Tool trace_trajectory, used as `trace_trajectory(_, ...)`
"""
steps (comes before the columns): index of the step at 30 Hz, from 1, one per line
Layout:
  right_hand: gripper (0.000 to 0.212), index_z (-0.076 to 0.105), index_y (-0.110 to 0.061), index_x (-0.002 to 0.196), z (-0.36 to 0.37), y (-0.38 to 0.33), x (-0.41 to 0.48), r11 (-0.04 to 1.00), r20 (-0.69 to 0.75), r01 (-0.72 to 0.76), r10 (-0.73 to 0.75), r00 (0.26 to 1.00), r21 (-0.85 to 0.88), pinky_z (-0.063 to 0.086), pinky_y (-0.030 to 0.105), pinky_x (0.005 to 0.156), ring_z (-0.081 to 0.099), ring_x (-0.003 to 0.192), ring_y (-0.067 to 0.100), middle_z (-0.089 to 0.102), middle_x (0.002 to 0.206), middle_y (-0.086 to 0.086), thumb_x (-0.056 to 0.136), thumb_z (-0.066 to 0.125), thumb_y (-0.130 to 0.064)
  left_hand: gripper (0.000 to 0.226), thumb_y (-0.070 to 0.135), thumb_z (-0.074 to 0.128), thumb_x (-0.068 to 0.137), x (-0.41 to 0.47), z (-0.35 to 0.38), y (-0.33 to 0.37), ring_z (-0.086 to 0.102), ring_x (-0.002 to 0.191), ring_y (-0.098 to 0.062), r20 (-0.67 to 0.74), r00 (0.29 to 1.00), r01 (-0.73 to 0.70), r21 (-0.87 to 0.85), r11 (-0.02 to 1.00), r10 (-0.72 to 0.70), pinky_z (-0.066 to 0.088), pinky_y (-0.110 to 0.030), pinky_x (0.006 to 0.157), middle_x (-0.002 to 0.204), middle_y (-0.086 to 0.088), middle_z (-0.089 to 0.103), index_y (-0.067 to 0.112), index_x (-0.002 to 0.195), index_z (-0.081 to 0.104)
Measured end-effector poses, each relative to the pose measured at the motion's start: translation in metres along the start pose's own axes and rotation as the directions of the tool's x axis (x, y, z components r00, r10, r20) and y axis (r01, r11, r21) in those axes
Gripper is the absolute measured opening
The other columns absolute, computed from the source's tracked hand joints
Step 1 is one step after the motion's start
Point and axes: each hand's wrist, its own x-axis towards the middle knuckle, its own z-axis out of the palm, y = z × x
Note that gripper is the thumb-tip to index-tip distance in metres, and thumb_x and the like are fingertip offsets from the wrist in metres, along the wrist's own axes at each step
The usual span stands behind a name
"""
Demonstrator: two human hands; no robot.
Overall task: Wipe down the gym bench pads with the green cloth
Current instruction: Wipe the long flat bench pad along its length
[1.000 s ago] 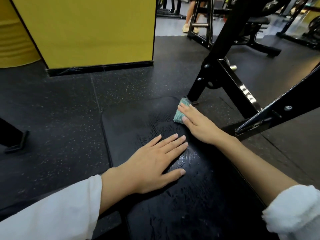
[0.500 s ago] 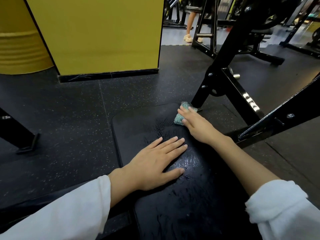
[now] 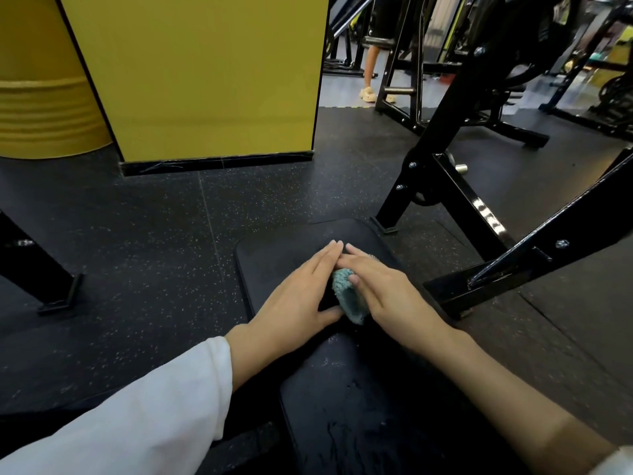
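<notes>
The black bench pad (image 3: 274, 255) runs from the bottom of the view up to the middle, with wet streaks on its near part. My left hand (image 3: 298, 296) lies flat on the pad, fingers straight. My right hand (image 3: 387, 289) presses the bunched green cloth (image 3: 347, 296) onto the pad with straight fingers; its thumb tip rests on the cloth. The cloth shows between the two hands, and the fingertips of both hands nearly meet above it.
Black steel frame legs (image 3: 455, 186) of gym equipment rise right of the pad. A yellow wall block (image 3: 205, 73) stands behind on the speckled rubber floor (image 3: 154, 234). Another frame foot (image 3: 51, 289) sits at the left. A person's legs (image 3: 370, 73) are visible far back.
My right hand has drawn the cloth from the pad's far right corner back toward my left hand. The view has tilted up, so the pad sits lower in frame.
</notes>
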Motion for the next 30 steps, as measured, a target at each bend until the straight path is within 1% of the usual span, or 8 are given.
trace_trajectory(5, 0.041, 0.054, -0.014, 0.135, 0.013, -0.017, 0.015, 0.995, 0.038, 0.082, -0.08, 0.996, -0.061, 0.02, 0.015, 0.115, 0.025, 0.144, 0.006, 0.049, 0.144, -0.005, 0.1, 0.038, -0.028, 0.073, 0.002, 0.06, 0.088, -0.005, -0.018, -0.022, 0.03, 0.144, -0.015, -0.116, 0.993, 0.027, 0.017, 0.999, -0.025, 0.026, -0.028, 0.117, 0.158, -0.005, 0.03, 0.01, 0.152, 0.026)
trace_trajectory(8, 0.048, 0.036, -0.017, 0.148, 0.028, -0.022, 0.013, 0.974, 0.282, 0.073, -0.01, 0.959, -0.213, 0.014, 0.029, 0.12, 0.011, 0.146, 0.004, 0.03, 0.156, -0.004, 0.102, 0.04, -0.033, 0.069, -0.01, 0.045, 0.088, -0.017, -0.025, -0.041, 0.028, 0.145, -0.016, -0.078, 0.994, 0.078, 0.042, 0.996, -0.075, 0.019, -0.022, 0.118, 0.157, -0.005, 0.031, 0.012, 0.151, 0.028)
trace_trajectory(11, 0.056, 0.02, -0.022, 0.153, 0.03, -0.026, 0.003, 0.951, 0.341, 0.06, 0.049, 0.939, -0.302, 0.004, 0.032, 0.122, -0.004, 0.148, 0.004, 0.011, 0.161, -0.01, 0.103, 0.036, -0.04, 0.072, -0.014, 0.036, 0.087, -0.026, -0.027, -0.052, 0.025, 0.146, -0.012, -0.059, 0.993, 0.107, 0.055, 0.993, -0.104, 0.013, -0.012, 0.114, 0.157, 0.0, 0.032, 0.017, 0.152, 0.028)
trace_trajectory(16, 0.056, 0.022, -0.03, 0.152, 0.009, -0.015, -0.014, 0.956, 0.144, -0.066, 0.11, 0.983, -0.284, 0.003, 0.025, 0.12, -0.001, 0.145, -0.007, 0.014, 0.159, -0.019, 0.099, 0.022, -0.05, 0.053, 0.006, 0.038, 0.1, -0.011, -0.023, -0.032, 0.021, 0.146, -0.008, -0.065, 0.998, 0.015, 0.03, 0.999, -0.013, 0.007, -0.014, 0.117, 0.158, 0.0, 0.029, 0.014, 0.152, 0.028)
trace_trajectory(19, 0.048, 0.023, -0.032, 0.151, -0.007, 0.0, -0.024, 0.939, 0.093, -0.169, 0.204, 0.974, -0.299, 0.008, 0.029, 0.121, 0.003, 0.145, -0.006, 0.016, 0.158, -0.02, 0.104, 0.031, -0.035, 0.053, 0.026, 0.033, 0.105, 0.006, -0.01, -0.014, 0.006, 0.15, -0.008, 0.127, 0.991, -0.054, 0.102, 0.993, 0.04, 0.001, -0.024, 0.121, 0.163, 0.002, 0.013, 0.015, 0.155, 0.018)
trace_trajectory(22, 0.048, 0.022, -0.033, 0.151, -0.013, 0.011, -0.029, 0.925, 0.101, -0.221, 0.263, 0.959, -0.308, 0.008, 0.03, 0.122, 0.003, 0.145, -0.006, 0.016, 0.158, -0.02, 0.103, 0.032, -0.033, 0.06, 0.043, 0.024, 0.104, 0.012, 0.01, -0.015, -0.008, 0.15, -0.009, 0.282, 0.959, -0.094, 0.345, 0.934, -0.007, -0.007, -0.033, 0.121, 0.164, 0.004, -0.005, 0.02, 0.156, 0.004)
trace_trajectory(27, 0.051, 0.02, -0.033, 0.152, -0.004, 0.009, -0.027, 0.921, 0.133, -0.202, 0.258, 0.957, -0.332, 0.004, 0.027, 0.12, 0.0, 0.145, -0.006, 0.012, 0.158, -0.022, 0.102, 0.03, -0.037, 0.078, 0.065, 0.019, 0.094, 0.0, 0.007, -0.023, -0.013, 0.149, -0.008, 0.252, 0.967, -0.065, 0.423, 0.904, -0.048, -0.01, -0.034, 0.12, 0.163, 0.006, -0.011, 0.022, 0.156, 0.0)
trace_trajectory(30, 0.051, 0.019, -0.035, 0.152, 0.004, 0.003, -0.025, 0.925, 0.161, -0.179, 0.243, 0.956, -0.335, 0.002, 0.026, 0.119, -0.002, 0.145, -0.007, 0.011, 0.158, -0.023, 0.102, 0.029, -0.039, 0.074, 0.062, 0.022, 0.097, -0.013, -0.004, -0.032, -0.012, 0.149, -0.007, 0.186, 0.976, 0.01, 0.469, 0.883, -0.11, -0.008, -0.036, 0.121, 0.163, 0.007, -0.009, 0.022, 0.157, 0.002)
